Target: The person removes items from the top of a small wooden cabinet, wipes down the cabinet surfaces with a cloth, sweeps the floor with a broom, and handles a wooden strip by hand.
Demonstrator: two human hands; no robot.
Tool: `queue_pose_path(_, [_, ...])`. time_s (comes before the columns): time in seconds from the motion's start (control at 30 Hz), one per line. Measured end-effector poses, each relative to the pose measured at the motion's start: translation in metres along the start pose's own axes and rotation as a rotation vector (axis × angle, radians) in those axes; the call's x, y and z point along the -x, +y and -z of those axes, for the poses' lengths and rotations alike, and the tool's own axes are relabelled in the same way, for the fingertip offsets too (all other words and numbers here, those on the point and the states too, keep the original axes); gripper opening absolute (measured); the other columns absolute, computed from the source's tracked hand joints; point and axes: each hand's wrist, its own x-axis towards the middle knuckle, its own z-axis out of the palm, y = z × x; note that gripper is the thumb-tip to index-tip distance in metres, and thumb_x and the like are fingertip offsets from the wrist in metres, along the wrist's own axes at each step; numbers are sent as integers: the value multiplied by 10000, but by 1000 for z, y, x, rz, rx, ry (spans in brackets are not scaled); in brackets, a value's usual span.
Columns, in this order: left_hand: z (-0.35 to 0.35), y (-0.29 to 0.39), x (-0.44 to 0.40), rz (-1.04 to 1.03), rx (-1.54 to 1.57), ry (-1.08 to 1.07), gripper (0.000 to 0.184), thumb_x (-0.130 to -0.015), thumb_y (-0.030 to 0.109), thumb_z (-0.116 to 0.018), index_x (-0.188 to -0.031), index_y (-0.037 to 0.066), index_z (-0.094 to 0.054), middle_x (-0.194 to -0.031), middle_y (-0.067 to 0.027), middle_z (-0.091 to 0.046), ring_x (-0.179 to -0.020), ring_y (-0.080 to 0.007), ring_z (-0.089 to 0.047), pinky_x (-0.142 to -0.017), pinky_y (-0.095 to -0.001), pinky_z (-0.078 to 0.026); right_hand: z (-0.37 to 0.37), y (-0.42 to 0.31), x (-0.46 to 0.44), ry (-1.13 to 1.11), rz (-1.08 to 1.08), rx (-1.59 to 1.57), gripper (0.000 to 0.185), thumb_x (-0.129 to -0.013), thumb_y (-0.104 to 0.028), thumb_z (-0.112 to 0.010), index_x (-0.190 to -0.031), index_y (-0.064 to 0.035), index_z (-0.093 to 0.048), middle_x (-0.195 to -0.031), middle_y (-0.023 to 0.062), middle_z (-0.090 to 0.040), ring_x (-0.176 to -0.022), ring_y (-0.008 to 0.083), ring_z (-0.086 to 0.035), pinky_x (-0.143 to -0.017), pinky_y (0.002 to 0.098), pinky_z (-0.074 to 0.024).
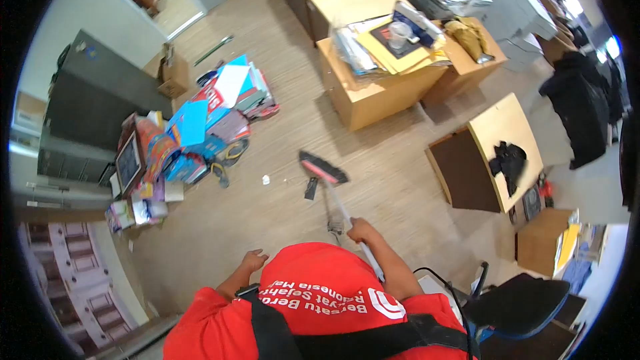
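Note:
My right hand [363, 231] is wrapped round the pale handle of a broom [338, 201]. The broom head [323, 167], with dark bristles and a pink-red strip, rests on the wooden-look floor ahead of me. Just beside the head lies a small flat black piece [311, 188]. Between the broom and my body is some greyish litter [335, 227], too small to make out. My left hand [254, 260] hangs at my side holding nothing, its fingers apart. A small white scrap [266, 179] lies on the floor beyond it.
To the left, a pile of folders and papers [220, 103] spreads over the floor near a dark cabinet [100, 100]. Wooden desks [367, 103] loaded with papers stand ahead right. A tipped wooden unit [477, 160] is at right, with an office chair [517, 307] behind.

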Motion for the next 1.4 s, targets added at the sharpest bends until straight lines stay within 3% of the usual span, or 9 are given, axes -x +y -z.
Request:
queue_pose_path(0.13, [32,80,-38,-17,265,3,630,-869,416,-633,-1340,14,-520,-1098,-230,-665,-973,-293,-661,-839,-348,-522,-19,19,59,169,80,-34,622,-714,-149,-587,-1303,37,-513,-1019,309,-647,-937,390,-663,-814,411,-531])
queue_pose_path(0.2, [41,119,-55,-1,555,8,618,-865,349,-672,-1361,20,-503,-877,-126,-674,-675,-179,-607,-592,-326,-507,-25,44,82,274,17,-98,657,-712,-164,-606,-1328,31,-487,-1075,318,-628,-1000,386,-645,-883,399,-509])
queue_pose_path(0.3, [41,151,-80,-65,560,-58,618,-864,317,-688,-1375,31,-492,-776,-56,-604,-570,-122,-498,-478,-306,-438,-19,71,119,358,-156,-109,713,-783,-207,-658,-1425,-33,-401,-1096,272,-647,-960,354,-666,-849,380,-527])
queue_pose_path(0.6, [39,201,-147,-130,213,-234,673,-836,327,-711,-1393,38,-469,-964,-124,-622,-792,-256,-604,-626,-414,-542,-51,161,201,731,-632,-785,539,-718,-71,-537,-1239,64,-529,-928,266,-671,-814,387,-680,-694,440,-556])
queue_pose_path(0.8, [38,278,-158,-194,136,-205,666,-828,310,-707,-1385,28,-474,-954,-146,-641,-820,-266,-623,-642,-450,-550,-74,255,215,951,-714,-1107,305,-754,-101,-563,-1008,57,-622,-740,197,-667,-594,266,-664,-528,407,-514])
queue_pose_path(0.87, [34,311,-156,-214,117,-212,663,-828,306,-706,-1383,25,-477,-962,-159,-655,-826,-260,-631,-647,-442,-553,-71,284,219,953,-601,-1639,162,-805,-140,-588,-848,13,-620,-659,132,-628,-516,220,-599,-454,373,-453])
queue_pose_path(1.07, [-1,403,-147,-333,-84,-114,662,-822,318,-710,-1363,3,-493,-905,-171,-671,-730,-214,-636,-622,-357,-547,-24,327,261,1216,14,-2127,134,-907,-162,-553,-983,-60,-510,-606,26,-489,-464,147,-454,-422,284,-389])
queue_pose_path(1.17, [-28,451,-127,-308,-110,-188,696,-818,363,-705,-1345,-38,-491,-1093,-239,-670,-999,-293,-664,-836,-337,-522,14,367,283,1186,-9,-2131,173,-910,-195,-564,-1011,-67,-507,-603,20,-486,-472,137,-462,-428,270,-387])
queue_pose_path(1.4, [-111,611,-85,-601,-493,-224,717,-835,423,-675,-1362,-19,-474,-1117,-240,-662,-1088,-291,-636,-922,-328,-486,65,446,353,1063,21,-2245,112,-917,-165,-555,-957,-63,-532,-648,37,-512,-498,141,-472,-430,281,-404])
